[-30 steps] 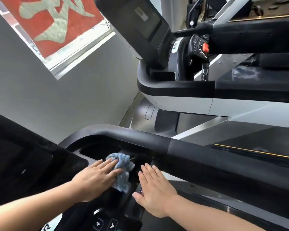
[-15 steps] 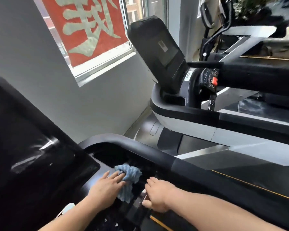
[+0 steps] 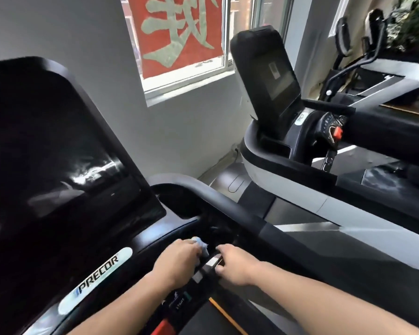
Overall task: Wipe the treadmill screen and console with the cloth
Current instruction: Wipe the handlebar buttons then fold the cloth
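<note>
The treadmill's large black screen [image 3: 51,151] fills the left of the head view, with a white logo badge below it. Beneath and to the right lies the black console [image 3: 179,228] with its recessed tray. My left hand [image 3: 177,259] presses a light blue cloth [image 3: 201,245] onto the console; only a corner of the cloth shows past the knuckles. My right hand [image 3: 235,264] sits just to the right, its fingers curled over the console's metal grip plate [image 3: 212,262].
A black padded handrail [image 3: 228,206] curves behind the console. A second treadmill [image 3: 271,93] with its own screen stands to the right. A grey wall and a window with a red sign are behind. Start buttons [image 3: 179,303] lie near my wrists.
The view has swung left and up, so the screen now fills the left. My left hand has drawn the cloth back towards me and bunched it. The right hand's flat fingers have curled.
</note>
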Motion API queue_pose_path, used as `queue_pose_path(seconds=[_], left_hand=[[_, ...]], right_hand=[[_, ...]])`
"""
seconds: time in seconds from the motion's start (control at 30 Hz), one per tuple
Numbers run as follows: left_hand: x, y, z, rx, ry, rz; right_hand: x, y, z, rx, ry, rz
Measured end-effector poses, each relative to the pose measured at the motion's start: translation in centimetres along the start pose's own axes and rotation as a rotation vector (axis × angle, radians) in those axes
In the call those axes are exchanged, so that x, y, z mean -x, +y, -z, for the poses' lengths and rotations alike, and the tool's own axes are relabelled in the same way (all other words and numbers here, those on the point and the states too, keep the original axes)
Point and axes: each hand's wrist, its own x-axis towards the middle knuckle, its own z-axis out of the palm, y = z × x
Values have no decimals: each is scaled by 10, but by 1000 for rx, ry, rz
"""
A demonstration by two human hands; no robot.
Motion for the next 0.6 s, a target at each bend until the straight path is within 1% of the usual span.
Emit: queue_pose_path(seconds=[0.1,0.17,0.23,0.27,0.3,0.37,0.4,0.47,0.5,0.53,0.6], left_hand=[[11,35,-6,381,78,147],[11,37,-13,570,114,220],[13,31,-18,597,124,234],[15,28,-22,559,118,212],[17,26,-25,489,102,178],[21,23,-38,240,37,122],[24,22,-46,71,6,86],[28,23,-57,-221,-39,-3],[29,24,-62,-304,-65,-33],[31,26,-66,-356,-82,-50],[33,26,-71,-381,-86,-74]], right_hand=[[7,-7,8,-411,47,-40],[13,-6,3,-752,70,-93],[19,-3,-6,-984,94,-142],[20,1,-14,-990,137,-155],[19,7,-22,-951,183,-152],[21,17,-38,-754,250,-140],[25,18,-46,-582,275,-122],[28,23,-66,-72,401,-12],[28,24,-76,66,388,46],[28,22,-83,154,328,87],[23,17,-95,263,309,157]])
